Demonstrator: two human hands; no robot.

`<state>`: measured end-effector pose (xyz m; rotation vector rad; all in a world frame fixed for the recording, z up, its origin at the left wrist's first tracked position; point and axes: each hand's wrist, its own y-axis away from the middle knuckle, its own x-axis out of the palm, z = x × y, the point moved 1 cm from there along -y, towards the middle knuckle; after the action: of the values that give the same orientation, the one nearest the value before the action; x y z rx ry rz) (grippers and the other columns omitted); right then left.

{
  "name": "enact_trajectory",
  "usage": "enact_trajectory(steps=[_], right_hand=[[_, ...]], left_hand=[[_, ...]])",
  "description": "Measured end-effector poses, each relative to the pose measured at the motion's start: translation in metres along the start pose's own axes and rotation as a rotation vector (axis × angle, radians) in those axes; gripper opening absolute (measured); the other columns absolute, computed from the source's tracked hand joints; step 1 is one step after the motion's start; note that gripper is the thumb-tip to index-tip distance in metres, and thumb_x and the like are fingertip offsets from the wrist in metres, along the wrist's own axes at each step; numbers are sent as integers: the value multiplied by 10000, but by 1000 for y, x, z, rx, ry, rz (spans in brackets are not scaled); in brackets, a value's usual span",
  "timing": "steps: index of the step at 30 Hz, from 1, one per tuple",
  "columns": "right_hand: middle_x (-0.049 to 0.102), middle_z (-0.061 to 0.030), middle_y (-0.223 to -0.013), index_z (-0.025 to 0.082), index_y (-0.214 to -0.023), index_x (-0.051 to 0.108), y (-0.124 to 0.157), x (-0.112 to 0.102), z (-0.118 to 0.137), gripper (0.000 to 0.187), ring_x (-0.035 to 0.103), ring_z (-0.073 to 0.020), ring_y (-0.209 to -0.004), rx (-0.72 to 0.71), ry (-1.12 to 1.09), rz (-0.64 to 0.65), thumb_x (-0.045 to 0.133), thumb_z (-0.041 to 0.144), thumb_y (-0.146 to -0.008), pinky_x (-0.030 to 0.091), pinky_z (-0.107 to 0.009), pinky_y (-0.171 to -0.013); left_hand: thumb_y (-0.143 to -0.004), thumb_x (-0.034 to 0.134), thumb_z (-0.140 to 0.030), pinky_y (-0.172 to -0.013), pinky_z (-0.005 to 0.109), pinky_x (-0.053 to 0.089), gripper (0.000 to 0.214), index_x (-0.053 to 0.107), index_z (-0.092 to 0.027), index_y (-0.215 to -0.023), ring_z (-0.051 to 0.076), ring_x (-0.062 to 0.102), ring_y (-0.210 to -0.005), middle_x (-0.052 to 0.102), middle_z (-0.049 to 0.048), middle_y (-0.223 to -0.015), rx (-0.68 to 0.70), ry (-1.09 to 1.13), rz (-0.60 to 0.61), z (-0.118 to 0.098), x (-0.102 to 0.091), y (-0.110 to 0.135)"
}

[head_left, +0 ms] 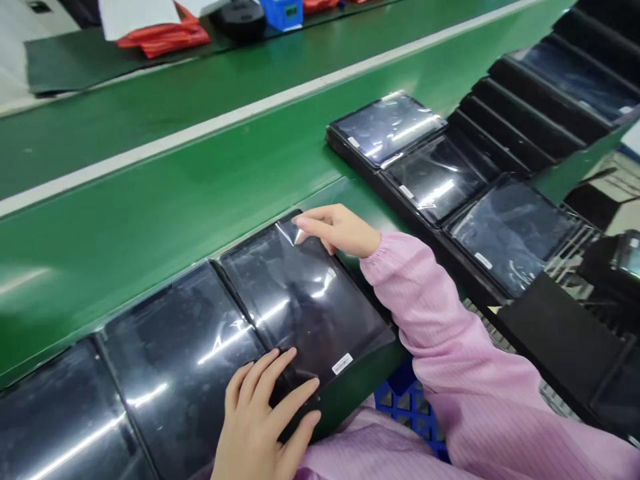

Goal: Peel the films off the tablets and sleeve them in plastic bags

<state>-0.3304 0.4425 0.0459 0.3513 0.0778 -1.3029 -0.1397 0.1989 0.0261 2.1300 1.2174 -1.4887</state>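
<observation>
A black tablet screen (pixel 305 303) wrapped in clear film lies at the near edge of the green conveyor belt (pixel 165 193). My right hand (pixel 337 229) pinches the film at the screen's far corner, fingers pressed together. My left hand (pixel 263 417) rests on the screen's near edge with its fingers spread and partly curled over the rim. A small white label (pixel 342 363) sits near the screen's front right corner. Two more film-covered screens (pixel 170 360) lie side by side to the left.
A row of three more wrapped screens (pixel 440 175) lies to the right on black trays, with a slotted black rack (pixel 550 100) behind. A blue crate (pixel 407 403) sits below the belt. Red bags (pixel 163 37) and a blue box (pixel 283 13) lie across the belt.
</observation>
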Motion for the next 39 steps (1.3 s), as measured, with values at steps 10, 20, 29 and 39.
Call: enact_trajectory(steps=[10,20,29,39], right_hand=[[693,-22,-656,184,-579,658,-5,-4,-2,58,644,-166,-668,-199,-131,76,648,182,-635,493,-279,-627],[442,-38,-491,266,-425,444,-12,-24,-6,428,475,-206,-540,-91,-220,177,709,546,-611,443,-409,-628],[403,-20,-433,272,-383,429,-11,-31,-5,528,446,-191,-488,-127,-189,250,740,632,-613,402,-382,-559],[367,4,-286,259,-290,411,-1,-57,-5,665,505,-134,-415,-209,-101,602,738,732,-624,525,-361,-609]], left_hand=[[-1001,555,-261,-822,317,335,230,762,-341,-939,159,539,-836,602,1,-804,-227,50,-201,-17,6,-7],[-1029,440,-139,-622,308,310,265,703,-166,-1008,136,418,-601,512,-25,-631,27,34,-193,-12,6,-8],[-1031,344,-120,-589,313,314,357,697,-154,-992,149,427,-576,511,-15,-614,80,66,-173,-10,8,-8],[-1015,404,-115,-568,307,320,301,696,-164,-966,145,422,-548,510,-21,-594,117,77,-219,-4,15,-7]])
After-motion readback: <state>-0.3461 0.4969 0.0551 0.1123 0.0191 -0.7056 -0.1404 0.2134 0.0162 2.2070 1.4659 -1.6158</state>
